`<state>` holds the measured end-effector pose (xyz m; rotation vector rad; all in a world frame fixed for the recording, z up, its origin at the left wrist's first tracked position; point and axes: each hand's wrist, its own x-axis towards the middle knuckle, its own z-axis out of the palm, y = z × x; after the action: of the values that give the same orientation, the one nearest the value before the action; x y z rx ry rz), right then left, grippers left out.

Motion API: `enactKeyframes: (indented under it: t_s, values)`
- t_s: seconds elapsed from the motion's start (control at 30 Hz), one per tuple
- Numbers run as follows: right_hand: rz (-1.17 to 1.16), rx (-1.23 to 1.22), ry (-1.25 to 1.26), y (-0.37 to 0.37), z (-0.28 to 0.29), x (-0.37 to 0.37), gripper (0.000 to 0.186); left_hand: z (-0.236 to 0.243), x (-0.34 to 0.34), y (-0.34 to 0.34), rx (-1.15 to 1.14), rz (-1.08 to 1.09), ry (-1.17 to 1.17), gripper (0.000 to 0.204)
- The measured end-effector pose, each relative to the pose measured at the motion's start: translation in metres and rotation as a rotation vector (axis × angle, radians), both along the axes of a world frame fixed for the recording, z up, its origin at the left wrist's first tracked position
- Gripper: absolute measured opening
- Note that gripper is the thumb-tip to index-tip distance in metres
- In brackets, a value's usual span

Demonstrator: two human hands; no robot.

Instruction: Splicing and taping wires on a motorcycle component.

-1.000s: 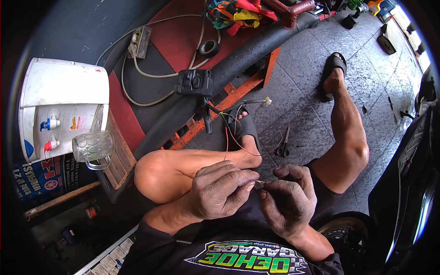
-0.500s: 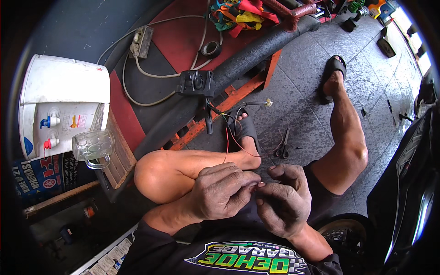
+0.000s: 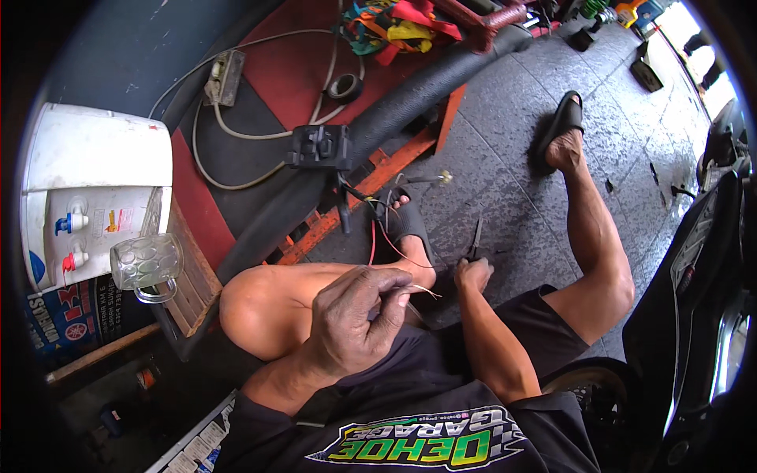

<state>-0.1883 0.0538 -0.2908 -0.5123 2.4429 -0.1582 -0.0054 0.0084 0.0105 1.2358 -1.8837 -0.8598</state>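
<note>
My left hand (image 3: pixel 355 319), raised over my lap, pinches a thin wire (image 3: pixel 428 292) whose pale, frayed-looking end sticks out past the fingertips. My right hand (image 3: pixel 474 275) is down by the floor, fingers closed around the handles of black scissors (image 3: pixel 478 231), blades pointing away from me. A black switch housing (image 3: pixel 319 147) rests by a padded black tube (image 3: pixel 410 91). From it hangs a bundle of red and other coloured wires (image 3: pixel 374 236) with a pale connector (image 3: pixel 444 176), over my left foot. Where the held wire runs behind my left fingers is hidden.
A white water dispenser (image 3: pixel 98 143) stands left with a glass mug (image 3: pixel 146 260) before it. An extension socket (image 3: pixel 225 79), tape roll (image 3: pixel 344 88) and coloured cloths (image 3: pixel 398 27) lie beyond, along an orange steel frame (image 3: pixel 451 110). A black motorcycle (image 3: pixel 670 292) is at right, above tiled floor (image 3: pixel 512 142).
My right hand has left the wire and moved away from me, down onto the scissors, and taken hold of them. My left hand has shifted slightly left, still pinching the wire. The view shifted slightly.
</note>
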Motion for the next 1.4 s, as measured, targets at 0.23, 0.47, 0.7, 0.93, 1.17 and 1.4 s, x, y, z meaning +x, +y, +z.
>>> enactKeyframes:
  t_s: [0.23,0.47,0.7,0.93,1.17,1.4]
  values:
    - [-0.085,-0.104,0.074,0.015,-0.024,-0.012,0.041,0.002,0.001,-0.001,0.096,0.051,0.054,0.010]
    - [-0.088,0.039,0.052,0.006,-0.007,-0.007,0.042,0.000,0.003,0.001,0.149,0.081,0.114,0.007]
    - [-0.098,0.044,-0.060,0.001,-0.027,-0.026,0.028,0.000,0.010,-0.003,0.201,0.018,0.143,0.009]
    - [-1.018,-0.478,-0.963,-0.015,-0.013,-0.049,0.011,0.003,0.002,-0.003,0.170,-0.003,0.097,0.008]
    - [-0.141,-0.722,-1.360,-0.028,0.207,-0.054,0.035,0.007,0.003,-0.008,0.215,0.016,0.098,0.008]
    - [0.836,-0.365,-0.718,0.009,0.295,-0.059,0.062,0.003,-0.005,-0.006,0.150,-0.086,0.021,0.014]
